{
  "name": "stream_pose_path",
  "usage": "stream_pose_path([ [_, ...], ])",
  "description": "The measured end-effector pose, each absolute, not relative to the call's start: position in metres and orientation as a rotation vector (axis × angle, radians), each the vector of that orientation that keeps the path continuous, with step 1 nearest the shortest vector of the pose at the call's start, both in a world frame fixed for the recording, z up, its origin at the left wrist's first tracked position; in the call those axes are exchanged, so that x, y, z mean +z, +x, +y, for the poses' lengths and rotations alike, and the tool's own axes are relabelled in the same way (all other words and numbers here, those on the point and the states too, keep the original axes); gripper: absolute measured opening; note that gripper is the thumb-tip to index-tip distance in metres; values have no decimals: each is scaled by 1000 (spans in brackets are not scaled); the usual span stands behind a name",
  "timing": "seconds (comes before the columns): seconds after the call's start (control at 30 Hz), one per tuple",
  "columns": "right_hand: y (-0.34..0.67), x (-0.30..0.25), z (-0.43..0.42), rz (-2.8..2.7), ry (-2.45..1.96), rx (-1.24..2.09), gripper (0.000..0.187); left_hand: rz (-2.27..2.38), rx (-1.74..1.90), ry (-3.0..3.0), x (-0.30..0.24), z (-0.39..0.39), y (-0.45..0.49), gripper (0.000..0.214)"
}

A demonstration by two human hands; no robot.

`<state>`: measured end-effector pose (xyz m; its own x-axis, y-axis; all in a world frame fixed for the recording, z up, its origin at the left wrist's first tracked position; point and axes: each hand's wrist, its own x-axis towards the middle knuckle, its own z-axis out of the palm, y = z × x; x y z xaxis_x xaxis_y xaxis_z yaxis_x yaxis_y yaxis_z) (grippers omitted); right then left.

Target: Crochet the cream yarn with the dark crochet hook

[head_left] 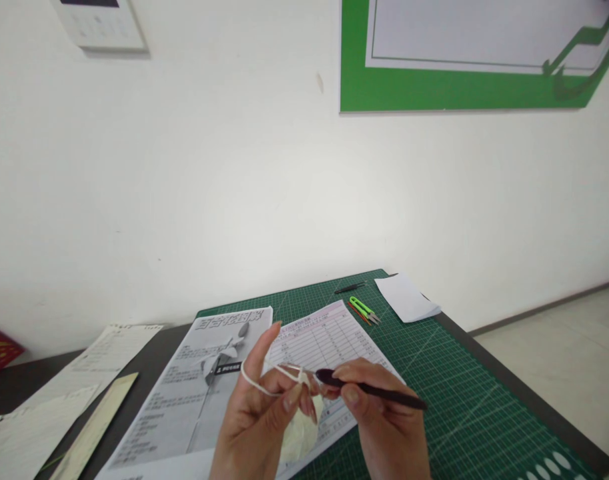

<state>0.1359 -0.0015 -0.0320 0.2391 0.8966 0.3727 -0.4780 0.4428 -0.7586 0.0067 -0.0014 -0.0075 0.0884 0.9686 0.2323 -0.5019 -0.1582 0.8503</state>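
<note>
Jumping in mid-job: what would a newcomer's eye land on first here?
Bottom centre, the left hand has white yarn looped round its forefinger while the right hand pinches a dark crochet hook. Under them, printed sheets lie on a green cutting mat; a green-bordered board hangs upper right.

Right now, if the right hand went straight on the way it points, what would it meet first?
Most likely the white yarn pinched in the left hand, just ahead of the right hand's crochet hook; depth is unclear.
</note>
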Motion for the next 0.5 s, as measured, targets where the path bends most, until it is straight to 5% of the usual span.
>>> stream_pose_path([
  [0.5,124,-36,5,-682,-471,1562,23,606,1349,900,-11,3,1,56],
])
